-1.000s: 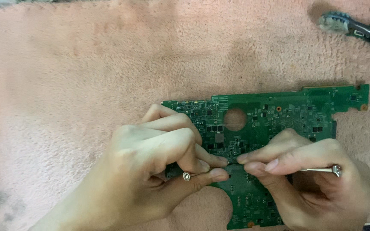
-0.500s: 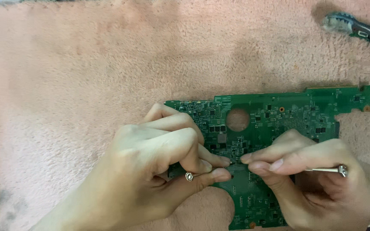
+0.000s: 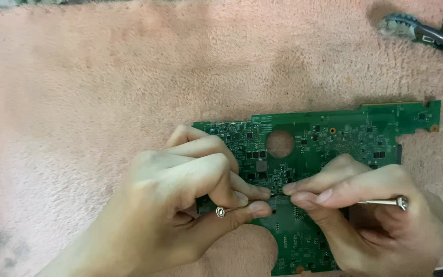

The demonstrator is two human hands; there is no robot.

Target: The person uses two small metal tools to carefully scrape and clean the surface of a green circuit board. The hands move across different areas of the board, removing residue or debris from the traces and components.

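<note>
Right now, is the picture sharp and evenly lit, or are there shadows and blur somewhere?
Head view: soft, even light, no glare on the green circuit board; its small parts look sharp. The left hand and right hand throw only faint shadows on the pink fleece cloth. The blue-grey tool at the top right corner is slightly soft.

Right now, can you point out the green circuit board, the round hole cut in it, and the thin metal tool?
Green circuit board (image 3: pixel 355 131), head view: bare upper right area.
Round hole (image 3: pixel 280 143), head view: its centre, pink cloth showing through.
Thin metal tool (image 3: pixel 385 202), head view: shaft lying across the right hand.
</note>
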